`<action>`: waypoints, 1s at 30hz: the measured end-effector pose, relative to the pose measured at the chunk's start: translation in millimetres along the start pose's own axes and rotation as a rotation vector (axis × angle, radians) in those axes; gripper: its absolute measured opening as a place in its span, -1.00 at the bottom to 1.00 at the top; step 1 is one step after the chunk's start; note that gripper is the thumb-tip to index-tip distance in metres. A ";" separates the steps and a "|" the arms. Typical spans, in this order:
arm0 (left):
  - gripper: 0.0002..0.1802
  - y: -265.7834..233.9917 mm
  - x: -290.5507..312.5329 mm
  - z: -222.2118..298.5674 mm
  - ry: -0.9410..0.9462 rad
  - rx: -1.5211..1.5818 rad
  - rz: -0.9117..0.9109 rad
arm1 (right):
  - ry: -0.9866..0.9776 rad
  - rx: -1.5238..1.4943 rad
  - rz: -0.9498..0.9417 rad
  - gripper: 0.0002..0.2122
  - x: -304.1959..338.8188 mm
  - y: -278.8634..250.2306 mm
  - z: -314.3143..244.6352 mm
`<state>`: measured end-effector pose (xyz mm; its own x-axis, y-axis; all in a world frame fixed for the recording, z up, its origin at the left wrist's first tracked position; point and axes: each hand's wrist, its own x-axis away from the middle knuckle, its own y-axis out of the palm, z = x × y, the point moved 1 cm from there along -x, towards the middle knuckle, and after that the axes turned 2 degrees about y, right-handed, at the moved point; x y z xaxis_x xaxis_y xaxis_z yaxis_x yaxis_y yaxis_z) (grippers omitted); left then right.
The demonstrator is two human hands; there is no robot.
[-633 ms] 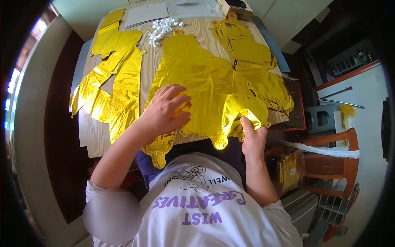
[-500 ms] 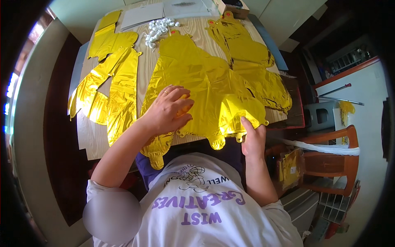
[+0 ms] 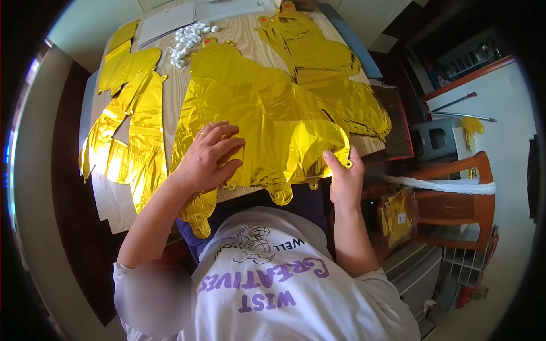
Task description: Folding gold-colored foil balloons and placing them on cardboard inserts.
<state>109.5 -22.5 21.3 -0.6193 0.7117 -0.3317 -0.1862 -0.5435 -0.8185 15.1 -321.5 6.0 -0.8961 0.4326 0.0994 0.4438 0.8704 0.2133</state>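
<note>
A large flat gold foil balloon [image 3: 244, 96] lies across the middle of the wooden table, its lower edge hanging over the near side. My left hand [image 3: 213, 156] rests on its left part, fingers slightly bent and apart, with nothing gripped. At the balloon's right corner, beside a small foil tab, my right hand [image 3: 347, 177] holds the edge. The thumb is on top; the other fingers are mostly hidden behind the foil. Another flat gold foil balloon [image 3: 145, 113] lies to the left, and a creased one [image 3: 318, 54] at the far right.
Small white rolls [image 3: 190, 41] are heaped at the back of the table [image 3: 108, 199], near pale flat sheets [image 3: 165, 24]. To the right stands a wooden chair [image 3: 449, 211], with white strands across it and a clear packet of gold foil [image 3: 398, 216]. A grey plastic stool [image 3: 429, 139] is behind.
My right hand has shifted along the foil edge to the balloon's right corner, lifting it slightly. My left hand stays on the foil. The whole view has shifted, so the table sits further left.
</note>
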 end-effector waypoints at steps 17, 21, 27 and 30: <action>-0.47 -0.3 0.6 3.1 0.015 -0.001 0.004 | -0.022 0.292 -0.013 -0.57 8.8 -12.0 -3.5; -0.47 -4.8 2.5 6.0 0.034 -0.027 -0.017 | 0.016 0.255 -0.049 -0.55 10.9 -14.7 -1.6; -0.46 -6.5 4.9 6.8 0.023 -0.052 -0.030 | 0.026 0.172 -0.069 -0.55 11.7 -10.6 -4.5; -0.46 -5.5 0.8 7.1 0.027 -0.042 -0.032 | 0.000 0.179 -0.065 -0.56 10.1 -11.8 -2.2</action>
<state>104.6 -22.1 28.9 -0.5925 0.7404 -0.3174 -0.1726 -0.5016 -0.8477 0.8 -328.0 6.6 -0.9228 0.3745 0.0908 0.3793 0.9243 0.0424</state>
